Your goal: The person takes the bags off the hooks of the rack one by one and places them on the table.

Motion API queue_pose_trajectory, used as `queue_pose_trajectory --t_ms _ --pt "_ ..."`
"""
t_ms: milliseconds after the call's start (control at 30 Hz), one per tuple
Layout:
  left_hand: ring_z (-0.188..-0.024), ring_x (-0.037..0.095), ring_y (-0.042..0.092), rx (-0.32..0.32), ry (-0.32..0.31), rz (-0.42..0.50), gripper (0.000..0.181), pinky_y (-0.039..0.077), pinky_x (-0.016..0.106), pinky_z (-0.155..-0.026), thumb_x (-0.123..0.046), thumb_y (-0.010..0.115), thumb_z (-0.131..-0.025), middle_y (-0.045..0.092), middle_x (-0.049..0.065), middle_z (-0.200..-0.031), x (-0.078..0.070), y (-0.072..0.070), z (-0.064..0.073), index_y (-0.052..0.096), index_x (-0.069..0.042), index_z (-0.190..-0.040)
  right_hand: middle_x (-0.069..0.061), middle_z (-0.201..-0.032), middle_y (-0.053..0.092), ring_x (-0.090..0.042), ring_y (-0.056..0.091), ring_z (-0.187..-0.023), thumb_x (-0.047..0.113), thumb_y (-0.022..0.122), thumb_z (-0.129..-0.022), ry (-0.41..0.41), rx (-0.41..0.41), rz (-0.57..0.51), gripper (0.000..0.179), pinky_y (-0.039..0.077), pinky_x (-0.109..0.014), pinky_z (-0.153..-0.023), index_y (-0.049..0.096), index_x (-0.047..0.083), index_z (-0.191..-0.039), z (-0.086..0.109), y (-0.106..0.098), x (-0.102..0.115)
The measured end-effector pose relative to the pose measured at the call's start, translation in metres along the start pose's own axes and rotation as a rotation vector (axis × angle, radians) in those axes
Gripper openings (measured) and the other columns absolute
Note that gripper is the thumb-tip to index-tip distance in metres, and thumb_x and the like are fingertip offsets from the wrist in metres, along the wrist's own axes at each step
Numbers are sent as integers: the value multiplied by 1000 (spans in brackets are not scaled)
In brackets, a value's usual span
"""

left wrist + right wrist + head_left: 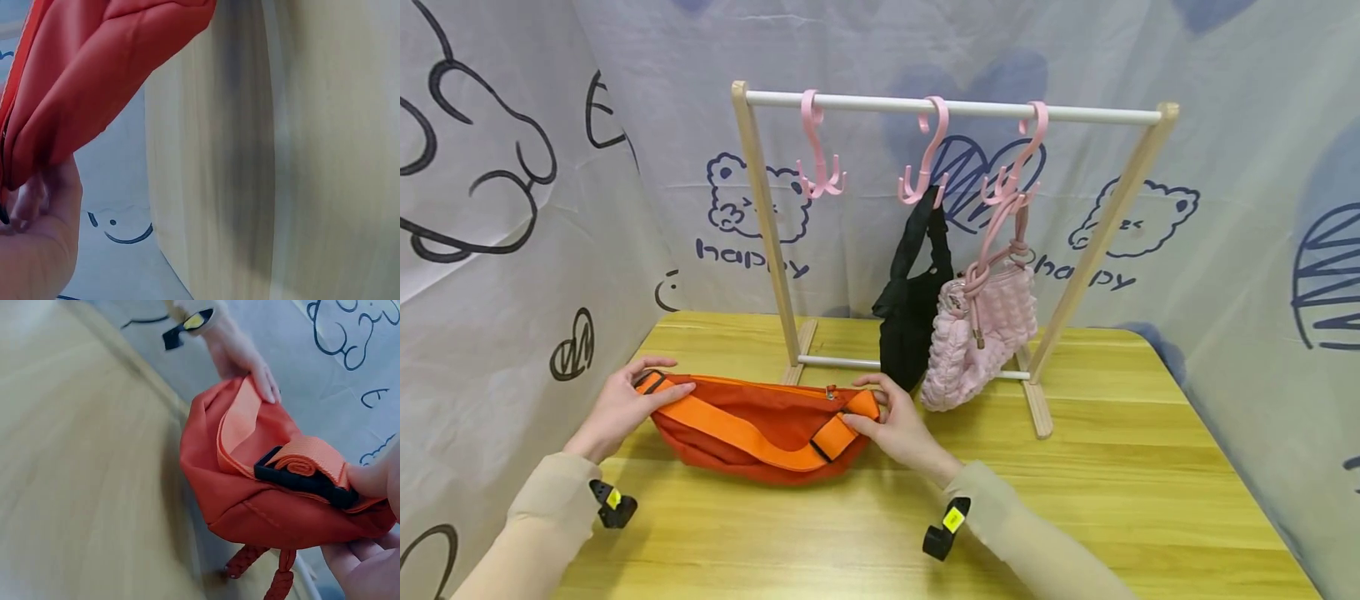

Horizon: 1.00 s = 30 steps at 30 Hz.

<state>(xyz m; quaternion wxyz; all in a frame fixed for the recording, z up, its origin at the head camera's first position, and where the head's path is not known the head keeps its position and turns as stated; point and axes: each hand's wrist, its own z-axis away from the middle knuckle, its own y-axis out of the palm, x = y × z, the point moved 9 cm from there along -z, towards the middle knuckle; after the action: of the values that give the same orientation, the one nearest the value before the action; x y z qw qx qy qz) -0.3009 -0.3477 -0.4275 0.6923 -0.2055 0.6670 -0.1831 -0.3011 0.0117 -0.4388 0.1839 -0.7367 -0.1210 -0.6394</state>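
Note:
A red-orange waist bag (767,429) with a bright orange strap and black buckles is held up just over the table in the head view. My left hand (628,404) grips its left end, thumb across the strap. At the other end my right hand (898,421) pinches the bag beside the strap's buckle. In the right wrist view the rolled strap end (300,465) and black buckle (306,481) show close to the right thumb, with braided red cords (278,575) hanging below. The left wrist view shows the bag's underside (94,81) above the left hand (44,231).
Behind stands a wooden rack (763,217) with a white bar (865,103). Pink hooks hang there: the left hook (822,158) bare, a black bag (913,308) by the middle one, a pink quilted bag (981,333) on the right one. Table (1112,483) in front.

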Motion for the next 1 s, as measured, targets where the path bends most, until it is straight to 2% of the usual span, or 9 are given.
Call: queue_pose_trajectory --t_ms 100,200,267,333,433,567,667,833,1000 --pt "-116 3 55 -40 13 57 47 49 10 -80 -36 72 -94 52 4 -140 0 -3 1 50 -23 -133 -24 -117 67 -8 66 -81 3 70 -92 79 -44 -63 46 55 -20 -73 49 4 -134 2 3 -6" --pt "-94 -12 59 -93 40 86 48 53 12 -76 -32 73 -93 59 -14 -117 0 -5 2 50 -20 -134 -21 -116 68 -9 68 -84 6 69 -94 158 -84 -132 44 56 -22 -73 51 4 -134 5 8 -17" --pt "-87 -14 59 -103 46 65 55 53 12 -75 -33 73 -94 63 -8 -116 1 -4 1 48 -13 -138 -22 -117 69 -10 68 -85 8 68 -95 198 -106 -165 44 57 -22 -73 50 3 -134 7 12 -25" --pt "-88 -14 58 -99 37 2 62 52 11 -74 -35 71 -95 64 7 -124 4 -1 0 45 -6 -143 -22 -118 69 -11 68 -85 8 68 -95 232 -128 -206 45 57 -23 -72 49 1 -136 8 16 -34" --pt "-100 4 63 -55 4 -108 69 51 15 -78 -38 67 -97 55 29 -136 13 6 -1 40 0 -147 -20 -113 71 -10 68 -83 9 67 -96 274 -149 -242 48 56 -22 -69 47 -2 -138 10 22 -47" --pt "-120 40 56 29 -52 -203 74 50 36 -92 -41 62 -99 47 34 -141 29 17 0 34 3 -150 -10 -101 71 -7 66 -76 14 67 -96 333 -173 -253 49 54 -20 -65 46 -2 -137 12 25 -62" --pt "-123 48 50 89 -90 -205 77 46 50 -97 -42 61 -99 42 36 -142 38 24 2 29 6 -151 -4 -95 69 -5 63 -72 22 69 -95 364 -188 -219 49 51 -21 -61 48 0 -134 13 24 -68" --pt "-131 52 43 161 -136 -171 83 40 56 -105 -42 59 -100 37 41 -147 45 33 4 20 9 -153 -9 -103 70 -8 63 -72 34 73 -92 353 -190 -100 61 51 -23 -60 47 2 -136 11 17 -66" --pt "-136 54 39 201 -158 -161 88 37 58 -110 -43 58 -99 31 43 -150 50 39 4 14 9 -155 -16 -121 66 -21 64 -102 44 72 -90 266 -201 198 65 52 -35 -87 50 3 -136 8 8 -51"
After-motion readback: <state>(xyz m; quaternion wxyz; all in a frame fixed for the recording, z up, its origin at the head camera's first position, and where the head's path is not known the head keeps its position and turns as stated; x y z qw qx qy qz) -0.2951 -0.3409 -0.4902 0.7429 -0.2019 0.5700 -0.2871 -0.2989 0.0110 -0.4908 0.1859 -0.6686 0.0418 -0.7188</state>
